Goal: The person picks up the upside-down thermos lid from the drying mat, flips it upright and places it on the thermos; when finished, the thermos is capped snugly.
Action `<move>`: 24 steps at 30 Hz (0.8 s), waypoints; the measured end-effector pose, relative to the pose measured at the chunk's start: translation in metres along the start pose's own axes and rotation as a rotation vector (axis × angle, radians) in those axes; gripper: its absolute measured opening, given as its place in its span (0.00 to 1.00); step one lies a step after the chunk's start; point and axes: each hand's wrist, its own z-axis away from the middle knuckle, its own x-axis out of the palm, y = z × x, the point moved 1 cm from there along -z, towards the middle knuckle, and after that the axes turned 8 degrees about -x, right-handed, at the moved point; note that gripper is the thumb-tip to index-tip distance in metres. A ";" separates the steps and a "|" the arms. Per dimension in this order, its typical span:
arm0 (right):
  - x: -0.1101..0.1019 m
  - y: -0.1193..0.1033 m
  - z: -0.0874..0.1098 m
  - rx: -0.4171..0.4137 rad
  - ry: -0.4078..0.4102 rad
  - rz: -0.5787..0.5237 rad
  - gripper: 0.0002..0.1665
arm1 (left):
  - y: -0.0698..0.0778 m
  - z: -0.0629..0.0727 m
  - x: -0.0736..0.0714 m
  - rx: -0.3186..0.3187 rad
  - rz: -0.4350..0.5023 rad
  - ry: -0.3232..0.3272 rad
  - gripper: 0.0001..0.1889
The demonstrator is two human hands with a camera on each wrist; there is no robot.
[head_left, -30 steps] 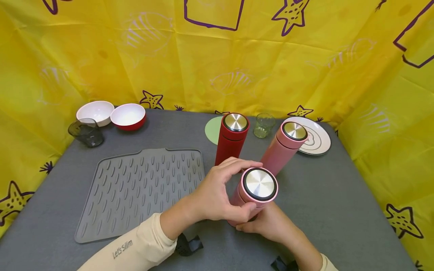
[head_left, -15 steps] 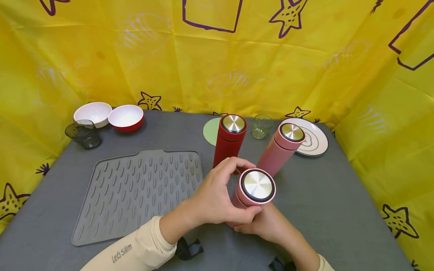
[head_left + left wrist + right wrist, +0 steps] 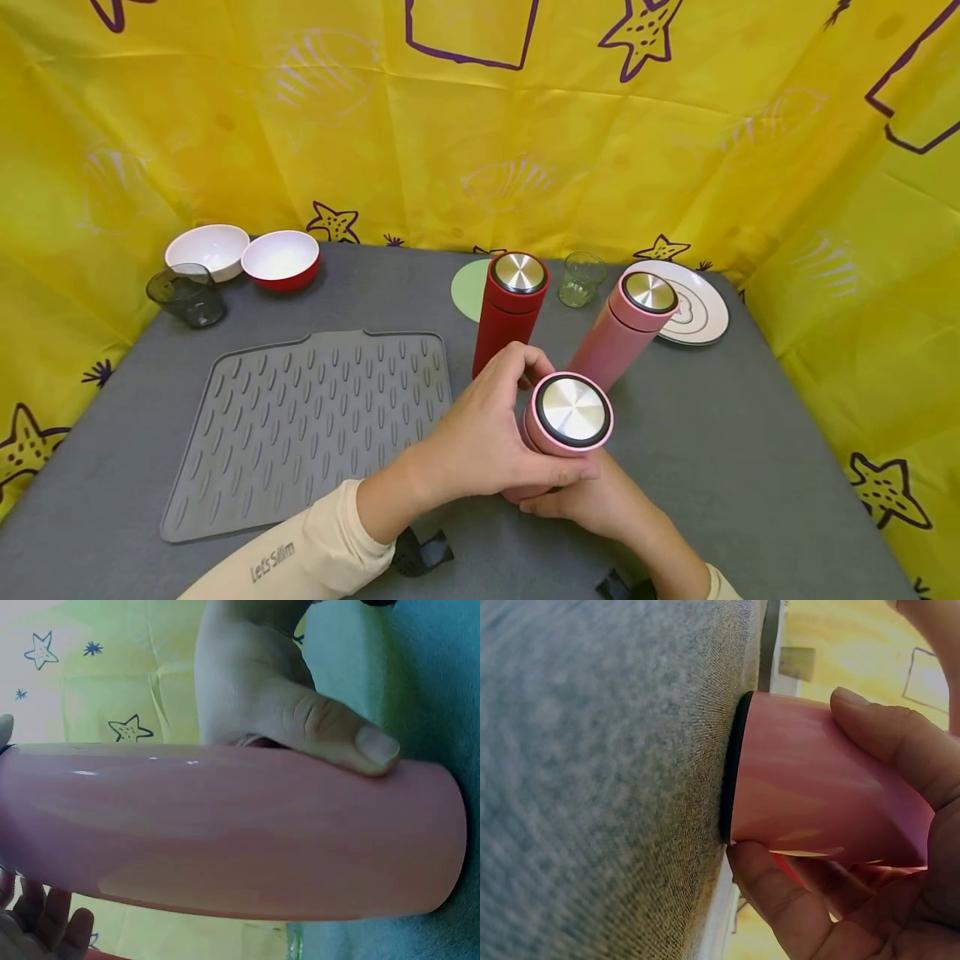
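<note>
A pink thermos bottle [image 3: 573, 410] with a shiny steel top stands upright on the grey table, in front of me. My left hand [image 3: 487, 442] curves round its lid end, thumb across the near side and fingers toward the far side. Lower down, my right hand [image 3: 592, 492] grips the body. The left wrist view shows the right thumb lying along the bottle [image 3: 240, 832], and several left fingertips [image 3: 56, 919] by the lid end. In the right wrist view, thumb and fingers hold the bottle [image 3: 810, 776] just above its dark base, which sits at the table surface.
Behind it stand a red thermos [image 3: 510, 317] and another pink thermos [image 3: 624, 329]. Farther back are a green disc [image 3: 468, 287], a clear glass [image 3: 582, 279] and a white plate [image 3: 697, 304]. Leftward lie a grey drying mat [image 3: 315, 425], two bowls [image 3: 281, 257] and a dark glass [image 3: 187, 296].
My left hand has turned round the lid: the thumb has slid rightward along the near side, the far fingers have drawn back to the left. Bottle and right hand stay nearly in place.
</note>
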 end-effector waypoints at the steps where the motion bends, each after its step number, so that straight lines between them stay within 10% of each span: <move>1: 0.000 0.000 0.000 0.009 0.001 0.010 0.30 | 0.000 0.000 0.000 0.008 -0.002 0.007 0.37; 8: -0.001 0.002 0.002 0.003 0.034 0.040 0.39 | -0.008 -0.005 -0.006 0.149 0.075 -0.062 0.34; 13: -0.002 0.002 0.002 0.005 0.026 0.041 0.37 | -0.009 -0.005 -0.008 0.139 0.123 -0.133 0.38; 24: -0.001 -0.002 -0.001 0.016 0.001 0.040 0.32 | 0.000 -0.002 -0.001 0.061 0.029 0.020 0.35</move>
